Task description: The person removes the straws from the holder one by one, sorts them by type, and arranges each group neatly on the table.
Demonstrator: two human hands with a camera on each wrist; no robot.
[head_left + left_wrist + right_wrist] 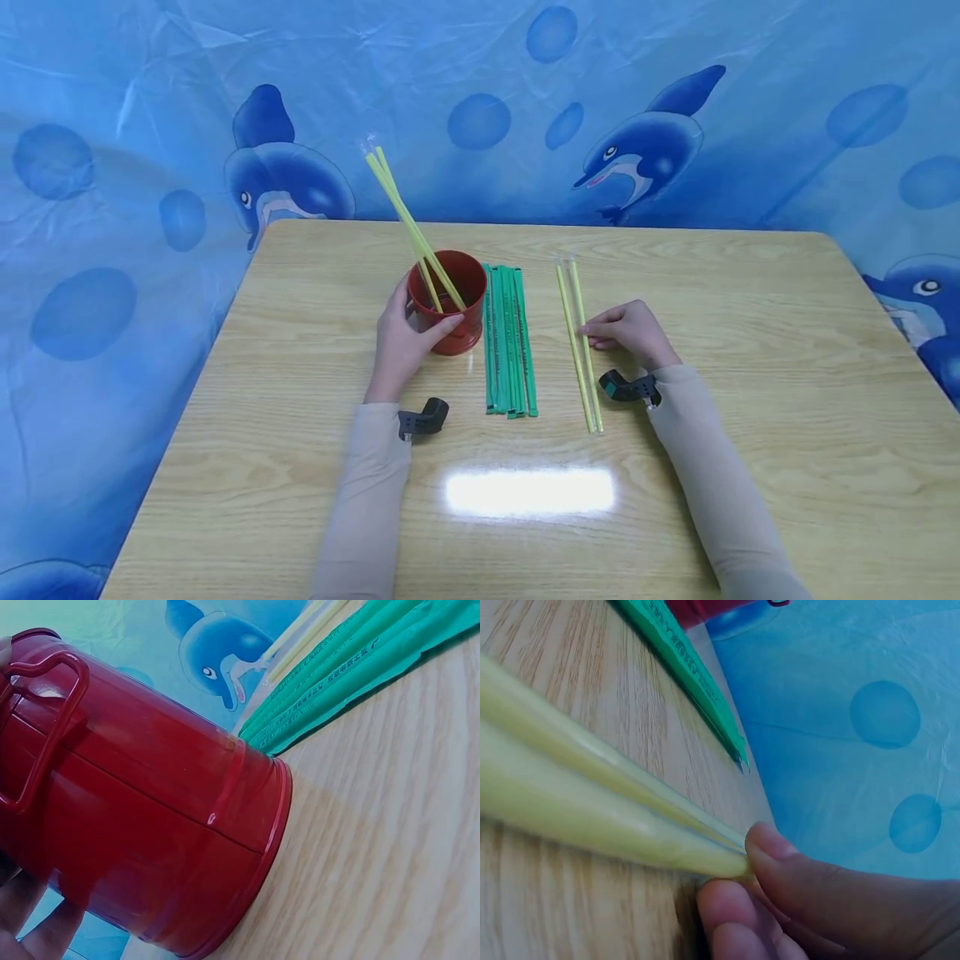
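My left hand (400,342) grips a red metal cup (463,332) from its left side, the thumb across the front near the rim. In the left wrist view the red cup (150,795) shows a wire-like handle and a base on or just over the table. Long yellow straws (405,212) in clear wrappers lean out of it toward the upper left. Two more wrapped yellow straws (573,350) lie side by side to the right. My right hand (628,333) pinches the right one between thumb and fingertips, as the right wrist view shows at the thumb (795,877).
Between the cup and the two straws lies a row of several slim green paper packets (510,342) with printing. Everything stands on a light wooden table (262,467). A blue dolphin-print sheet (420,92) hangs behind its far edge.
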